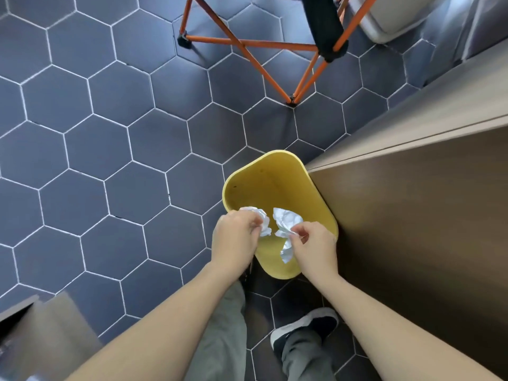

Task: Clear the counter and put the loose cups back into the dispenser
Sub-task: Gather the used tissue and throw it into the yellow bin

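From the head view, looking straight down, both bare hands hang over a yellow waste bin (275,188) that stands on the floor of dark hexagon tiles (96,133), tight against the brown wooden cabinet side (412,215) at its three o'clock. The left hand (236,237) is pinched narrow, thumb and fingertips closed on a crumpled white paper wad (261,218) that sticks out toward one o'clock from the knuckles. The right hand (316,246) is likewise closed in a pinch on a second crumpled white paper (286,224), part of which trails down toward six o'clock beside the thumb. Both wads are above the bin's open mouth, near each other but apart. At twelve o'clock of the bin stands an orange metal folding frame (247,45) with black feet and black fabric. Below the arms are grey trouser legs (225,339) and a black shoe with white sole (305,328) at five o'clock. No cups or dispenser can be seen here.
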